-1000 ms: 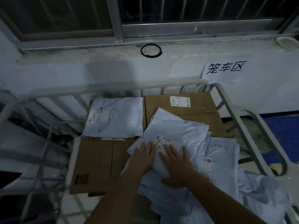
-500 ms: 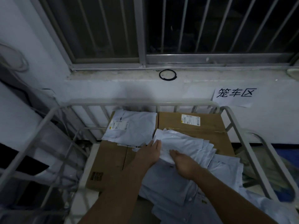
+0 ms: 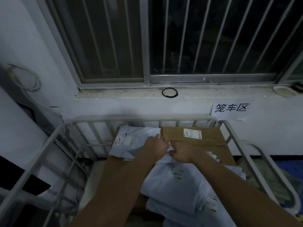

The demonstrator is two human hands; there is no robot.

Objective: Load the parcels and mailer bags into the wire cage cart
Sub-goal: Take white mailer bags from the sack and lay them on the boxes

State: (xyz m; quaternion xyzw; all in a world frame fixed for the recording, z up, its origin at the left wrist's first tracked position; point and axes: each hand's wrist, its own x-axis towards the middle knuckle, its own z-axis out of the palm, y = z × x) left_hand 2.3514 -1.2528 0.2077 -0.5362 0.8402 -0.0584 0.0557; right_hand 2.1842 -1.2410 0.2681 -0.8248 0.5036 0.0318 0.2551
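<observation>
**Left hand [image 3: 156, 147] and right hand [image 3: 182, 152] clutch the top mailer bag [image 3: 173, 181] in the wire cage cart [image 3: 147, 118]**

Knuckles up and nearly touching, both hands have their fingers curled into the crumpled far edge of the top mailer bag. A small fold of white plastic is bunched between them. This bag runs back toward six o'clock between the two forearms, with a printed label on its upper face. It lies on a loose pile of more white mailers [image 3: 188, 210] that spreads toward five o'clock.

At nine to ten o'clock from the hands, a separate labelled mailer bag [image 3: 131, 141] lies flat, and the left hand partly covers its near corner. At one to two o'clock sits a brown cardboard box [image 3: 211, 141] with a white shipping label by its far edge. At seven o'clock a flat carton [image 3: 124, 174] lies under the left forearm.

The cart's pale tube rails enclose all of this on the nine, twelve and three o'clock sides. Beyond the twelve o'clock rail is a white wall with a paper sign [image 3: 229, 110] at one o'clock. A black ring [image 3: 169, 92] lies on the sill under a barred window [image 3: 164, 38].
</observation>
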